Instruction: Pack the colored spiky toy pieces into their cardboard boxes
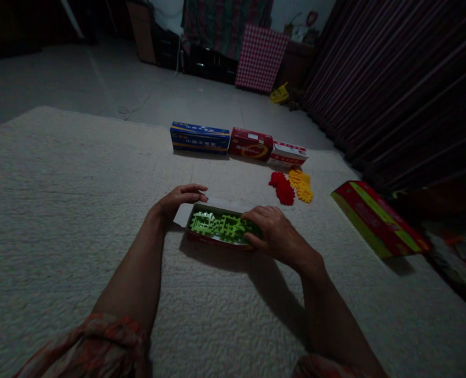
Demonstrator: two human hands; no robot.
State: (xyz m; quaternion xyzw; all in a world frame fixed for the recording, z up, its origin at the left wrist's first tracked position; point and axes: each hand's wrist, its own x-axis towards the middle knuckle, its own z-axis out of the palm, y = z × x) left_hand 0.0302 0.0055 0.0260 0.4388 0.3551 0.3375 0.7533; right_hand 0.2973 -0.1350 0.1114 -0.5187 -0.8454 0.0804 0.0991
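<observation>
An open box (217, 242) lies on the quilted cover, filled with green toothed plastic pieces (227, 227). Its white end flap (183, 214) sticks out on the left. My left hand (183, 198) is at the box's upper left corner, with its fingers stretched out above the flap and nothing seen in them. Over the right end of the box, my right hand (270, 231) has its fingertips down among the green pieces; its fingers are bent and partly hide that end. Whether it grips a piece is too dark to tell.
Behind stand a blue box (200, 140), a dark red box (250, 145) and a white-red box (289, 154). Red pieces (283, 189) and yellow pieces (301, 185) lie in front of them. A large red-green box (378, 218) is at the right, near a dark curtain (359, 79).
</observation>
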